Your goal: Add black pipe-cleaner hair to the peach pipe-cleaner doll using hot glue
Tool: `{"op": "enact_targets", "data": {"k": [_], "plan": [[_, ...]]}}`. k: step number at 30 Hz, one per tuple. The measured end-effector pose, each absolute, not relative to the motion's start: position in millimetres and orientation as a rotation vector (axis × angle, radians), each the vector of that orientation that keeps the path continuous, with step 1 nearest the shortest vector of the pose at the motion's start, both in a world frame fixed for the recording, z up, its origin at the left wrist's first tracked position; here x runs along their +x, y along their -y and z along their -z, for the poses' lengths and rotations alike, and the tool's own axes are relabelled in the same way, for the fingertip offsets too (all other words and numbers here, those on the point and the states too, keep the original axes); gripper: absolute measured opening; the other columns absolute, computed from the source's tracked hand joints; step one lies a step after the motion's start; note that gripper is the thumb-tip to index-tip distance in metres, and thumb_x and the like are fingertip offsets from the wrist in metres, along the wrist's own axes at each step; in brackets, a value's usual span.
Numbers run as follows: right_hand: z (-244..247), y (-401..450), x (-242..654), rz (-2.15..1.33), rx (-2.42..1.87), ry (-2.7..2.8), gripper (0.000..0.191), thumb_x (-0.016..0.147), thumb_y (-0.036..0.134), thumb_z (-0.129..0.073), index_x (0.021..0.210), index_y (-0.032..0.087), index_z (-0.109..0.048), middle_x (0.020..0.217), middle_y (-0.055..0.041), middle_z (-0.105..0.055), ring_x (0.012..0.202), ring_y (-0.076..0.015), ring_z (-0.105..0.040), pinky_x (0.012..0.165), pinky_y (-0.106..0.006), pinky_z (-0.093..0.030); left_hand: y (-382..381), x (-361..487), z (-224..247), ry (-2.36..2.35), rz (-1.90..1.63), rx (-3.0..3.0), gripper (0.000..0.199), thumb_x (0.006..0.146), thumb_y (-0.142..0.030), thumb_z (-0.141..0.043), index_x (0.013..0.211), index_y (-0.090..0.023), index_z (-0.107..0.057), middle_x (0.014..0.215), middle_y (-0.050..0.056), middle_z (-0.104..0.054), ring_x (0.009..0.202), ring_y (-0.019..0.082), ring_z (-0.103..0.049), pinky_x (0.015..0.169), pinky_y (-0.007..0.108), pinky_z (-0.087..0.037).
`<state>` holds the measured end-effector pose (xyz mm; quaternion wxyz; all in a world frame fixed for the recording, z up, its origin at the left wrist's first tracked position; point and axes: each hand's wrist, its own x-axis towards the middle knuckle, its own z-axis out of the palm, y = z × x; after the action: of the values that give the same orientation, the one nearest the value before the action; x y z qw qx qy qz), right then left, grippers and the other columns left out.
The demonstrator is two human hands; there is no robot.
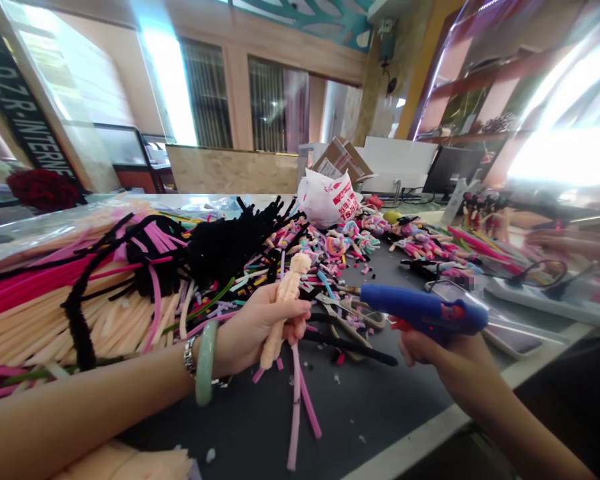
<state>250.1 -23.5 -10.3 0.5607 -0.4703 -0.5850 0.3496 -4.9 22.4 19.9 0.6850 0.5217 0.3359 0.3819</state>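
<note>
My left hand (275,317) is closed round a small cream doll figure (289,287) made of fuzzy pipe cleaner, its rounded head pointing up and away. Pink pipe cleaner strips (295,413) hang below that hand; whether they join the figure I cannot tell. In my right hand (430,353) is a blue hot glue gun (420,308), its nozzle pointing left toward the figure but apart from it. Between the hands, scissors (350,310) with beige handles lie on the dark table (380,413).
Bundles of cream pipe cleaners (115,313) and a black pile (235,237) cover the left. Small colourful pieces and a white plastic bag (329,199) sit farther back. At right are a phone (485,317), a power strip (535,290) and another person's blurred hand (575,247).
</note>
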Motion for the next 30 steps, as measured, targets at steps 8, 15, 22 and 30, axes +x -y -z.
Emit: {"op": "enact_targets", "data": {"k": [8,15,22,30], "plan": [[12.4,31.4,228.3,-0.919,-1.079,1.32,0.016,0.074,0.034,-0.069,0.079,0.019,-0.069,0.048,0.0024,-0.057,0.044,-0.0119,-0.05,0.047,-0.026,-0.037,-16.1,0.4,-24.1,-0.797,-0.871,1.122,0.016,0.079,-0.021,-0.066,0.078,-0.013,-0.052,0.061,0.001,-0.061,0.05,0.006,-0.053,0.049,0.014,-0.044],[25.6,27.4,228.3,-1.04,-0.98,1.292,0.027,0.074,0.042,-0.07,0.08,0.016,-0.068,0.048,0.0036,-0.053,0.046,-0.0119,-0.051,0.05,-0.027,-0.036,-11.8,8.0,-29.4,-0.789,-0.936,1.048,0.017,0.076,-0.018,-0.069,0.079,-0.013,-0.053,0.063,0.0,-0.061,0.053,0.006,-0.056,0.05,0.013,-0.045],[32.6,27.5,215.7,-1.13,-0.92,1.132,0.028,0.078,0.044,-0.067,0.081,0.016,-0.065,0.05,0.0056,-0.044,0.046,-0.0117,-0.048,0.05,-0.028,-0.034,-2.7,17.7,-28.3,-0.699,-1.05,0.989,0.022,0.071,-0.022,-0.073,0.075,-0.012,-0.054,0.069,0.001,-0.063,0.051,0.006,-0.056,0.046,0.014,-0.043],[32.6,26.0,212.2,-1.153,-0.884,1.115,0.026,0.078,0.041,-0.068,0.085,0.016,-0.065,0.049,0.0059,-0.044,0.046,-0.0107,-0.047,0.05,-0.026,-0.034,-6.2,26.7,-27.4,-0.74,-1.062,1.024,0.024,0.071,-0.024,-0.073,0.076,-0.013,-0.052,0.055,-0.002,-0.058,0.048,0.006,-0.052,0.048,0.016,-0.041]]}}
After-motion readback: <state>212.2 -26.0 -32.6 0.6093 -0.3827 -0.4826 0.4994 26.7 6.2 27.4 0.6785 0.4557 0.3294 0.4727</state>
